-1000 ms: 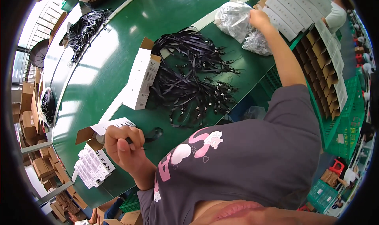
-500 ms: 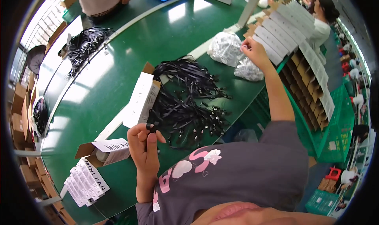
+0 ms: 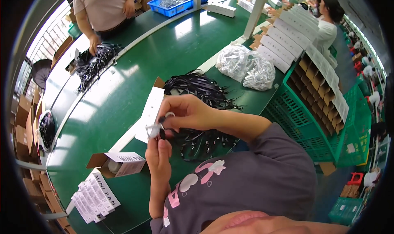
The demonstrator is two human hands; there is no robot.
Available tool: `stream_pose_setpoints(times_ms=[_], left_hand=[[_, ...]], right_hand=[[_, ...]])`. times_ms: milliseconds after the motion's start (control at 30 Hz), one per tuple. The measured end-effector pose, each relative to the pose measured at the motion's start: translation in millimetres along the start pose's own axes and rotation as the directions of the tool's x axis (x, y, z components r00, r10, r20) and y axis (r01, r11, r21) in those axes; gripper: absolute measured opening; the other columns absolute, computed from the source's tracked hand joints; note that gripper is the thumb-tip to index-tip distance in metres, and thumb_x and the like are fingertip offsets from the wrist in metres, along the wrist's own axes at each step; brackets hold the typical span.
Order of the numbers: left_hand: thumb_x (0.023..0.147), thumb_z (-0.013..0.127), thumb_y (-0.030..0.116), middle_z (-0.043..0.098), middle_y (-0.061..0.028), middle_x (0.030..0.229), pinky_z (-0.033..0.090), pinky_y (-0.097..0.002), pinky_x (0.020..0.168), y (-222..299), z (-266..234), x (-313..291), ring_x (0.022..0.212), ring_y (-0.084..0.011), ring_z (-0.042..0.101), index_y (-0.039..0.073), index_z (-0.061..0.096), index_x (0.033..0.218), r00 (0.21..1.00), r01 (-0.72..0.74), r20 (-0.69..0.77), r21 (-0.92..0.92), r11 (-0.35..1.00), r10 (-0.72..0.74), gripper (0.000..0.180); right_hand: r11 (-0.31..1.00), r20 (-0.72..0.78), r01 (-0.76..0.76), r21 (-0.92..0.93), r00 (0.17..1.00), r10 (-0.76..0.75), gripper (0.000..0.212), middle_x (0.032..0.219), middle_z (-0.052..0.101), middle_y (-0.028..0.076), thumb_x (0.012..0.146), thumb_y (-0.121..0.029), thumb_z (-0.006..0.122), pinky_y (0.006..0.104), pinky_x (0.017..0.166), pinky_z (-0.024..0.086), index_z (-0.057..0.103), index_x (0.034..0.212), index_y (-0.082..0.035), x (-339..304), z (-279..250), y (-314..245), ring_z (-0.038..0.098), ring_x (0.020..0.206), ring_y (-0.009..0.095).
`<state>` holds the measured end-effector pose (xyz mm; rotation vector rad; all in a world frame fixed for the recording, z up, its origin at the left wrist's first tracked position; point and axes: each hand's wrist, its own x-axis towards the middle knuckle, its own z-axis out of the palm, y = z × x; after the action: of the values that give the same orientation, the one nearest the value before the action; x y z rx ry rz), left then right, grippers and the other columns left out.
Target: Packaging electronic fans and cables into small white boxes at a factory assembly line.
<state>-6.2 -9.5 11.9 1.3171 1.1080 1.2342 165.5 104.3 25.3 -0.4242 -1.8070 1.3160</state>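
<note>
My hands meet over the near side of the green table. My left hand [image 3: 159, 158] pinches a small black piece [image 3: 162, 134], perhaps the end of a black strap. From the right, my right hand [image 3: 186, 111] reaches across with curled fingers and grips a thin white cord [image 3: 170, 115]. A blurred white bit [image 3: 153, 131] shows between the two hands. Beneath and behind them lies a pile of black straps [image 3: 197, 86] with small shiny ends. Close to the left hand stands a tall white carton [image 3: 152, 106], partly hidden by my fingers.
Two clear bags of white cords [image 3: 258, 72] lie at the right. A green crate [image 3: 287, 104] holds cardboard dividers beside stacked white boxes [image 3: 283, 43]. An open carton [image 3: 123, 164] and flat white boxes [image 3: 92, 197] sit near left. Another person [image 3: 104, 12] handles black straps [image 3: 98, 61].
My right hand has come back from the bags to my left hand, bringing a white cord. Across the table, the other person's hand has come down onto the far black straps.
</note>
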Motion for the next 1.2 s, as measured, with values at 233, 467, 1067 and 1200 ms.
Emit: stream_pose_setpoints(times_ms=[233,467,1067,1200], left_hand=[[0.097,0.047,0.009,0.055,-0.0056,0.067,0.036,-0.0307,0.054,-21.0,-0.7,-20.4,0.057,-0.0159,0.045,0.001,0.056,0.089,0.889,-0.270,-0.192,0.513,0.815,0.416,0.014],[0.093,0.053,0.008,0.054,-0.0082,0.065,0.036,-0.0343,0.051,0.5,-14.0,-22.3,0.053,-0.0240,0.044,0.002,0.057,0.084,0.951,-0.237,0.020,0.685,0.689,0.308,0.011],[0.086,0.058,0.005,0.052,-0.0072,0.063,0.037,-0.0349,0.050,-21.8,-13.0,-41.0,0.050,-0.0241,0.043,0.003,0.059,0.081,0.808,-0.485,0.018,0.587,0.648,0.589,0.005],[0.085,0.064,0.007,0.052,-0.0068,0.062,0.036,-0.0358,0.049,-21.0,-20.2,-53.6,0.049,-0.0254,0.044,0.005,0.056,0.080,0.859,-0.328,-0.022,0.743,0.583,0.512,0.010]], right_hand=[[0.905,0.617,-0.329,0.269,0.780,0.100,0.010,0.078,0.064,0.002,0.083,0.005,0.065,0.0222,0.056,0.043,0.063,0.090,0.000,-8.9,0.0,-10.5,0.051,0.062,0.010],[0.935,0.478,-0.278,0.220,0.867,0.145,0.009,0.074,0.062,0.001,0.082,0.006,0.063,0.0246,0.055,0.043,0.063,0.084,-0.003,-17.4,12.3,-11.9,0.052,0.060,0.011],[0.891,0.604,-0.317,0.324,0.794,0.062,0.005,0.082,0.063,0.007,0.084,0.003,0.066,0.0261,0.060,0.043,0.064,0.085,-0.002,-14.7,36.1,-4.4,0.055,0.067,0.016],[0.977,-0.110,-0.207,-0.056,0.974,0.200,0.010,0.081,0.061,0.005,0.082,0.007,0.061,0.0210,0.057,0.041,0.064,0.083,-0.003,-6.0,62.9,-13.3,0.052,0.065,0.010]])
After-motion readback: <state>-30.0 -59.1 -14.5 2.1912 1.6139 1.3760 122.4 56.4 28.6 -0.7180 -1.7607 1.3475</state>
